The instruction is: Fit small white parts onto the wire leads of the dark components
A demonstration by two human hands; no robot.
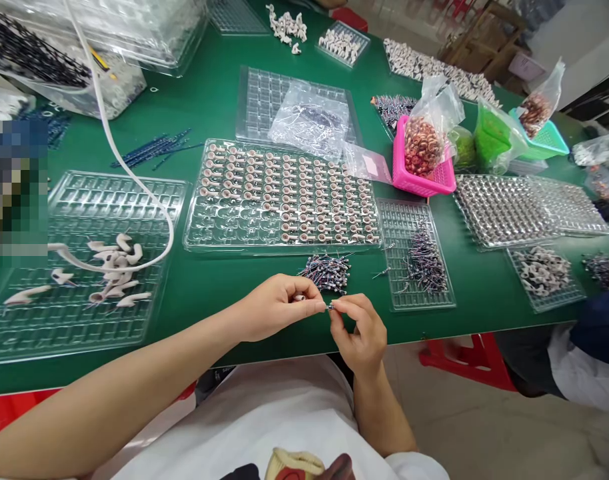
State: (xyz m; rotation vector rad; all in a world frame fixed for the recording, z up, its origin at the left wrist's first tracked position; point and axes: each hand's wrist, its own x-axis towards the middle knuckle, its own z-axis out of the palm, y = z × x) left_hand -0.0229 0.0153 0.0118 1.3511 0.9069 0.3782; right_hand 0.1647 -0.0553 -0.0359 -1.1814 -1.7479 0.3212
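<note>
The left hand [279, 307] and right hand [362, 330] pinched a small component [329, 307] between closed fingertips (wired parts [328, 272] lay just beyond) above the green table [224, 267].

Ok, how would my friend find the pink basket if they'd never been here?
On the green table, find the big clear tray with rows of beige pieces. Just past its far right corner is the pink basket, holding a bag of reddish pieces. It's bright pink, unlike the turquoise basket farther right.
</note>
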